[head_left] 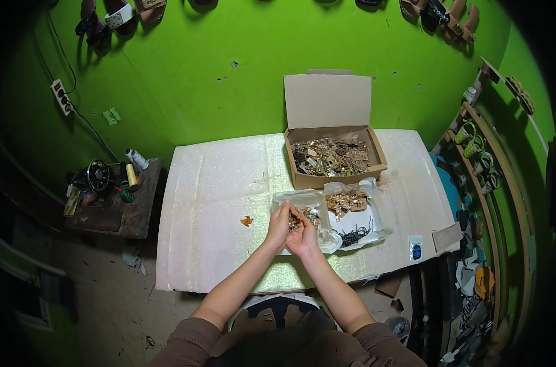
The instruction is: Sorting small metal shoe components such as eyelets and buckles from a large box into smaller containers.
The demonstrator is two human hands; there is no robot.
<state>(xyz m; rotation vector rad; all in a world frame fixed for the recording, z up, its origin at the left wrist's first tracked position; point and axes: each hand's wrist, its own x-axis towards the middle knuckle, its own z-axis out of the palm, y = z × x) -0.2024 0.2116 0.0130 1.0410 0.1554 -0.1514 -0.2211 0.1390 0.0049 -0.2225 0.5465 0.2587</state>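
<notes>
My left hand (278, 229) and my right hand (303, 238) are brought together, cupped, over a pale, paper-lined tray (331, 243). Their fingers curl inward, and small shiny metal pieces (294, 222) show between the palms. More such pieces lie in the tray beside my right fingers. Touching its right side is a second lined tray (379, 211), holding gold-coloured pieces (346, 203) at its far end and a tangle of black strands (355, 236) nearer me. Behind both trays stands an open cardboard box (327, 181), filled with mixed small metal and coloured pieces (330, 155).
A small orange-brown scrap (246, 221) lies on the shimmery white table (207, 208). A little packet (415, 247) and a cardboard piece (447, 237) rest near its right edge. To the left is a sewing machine (98, 175) with thread spools; a wooden rack (483, 202) with shoes stands right.
</notes>
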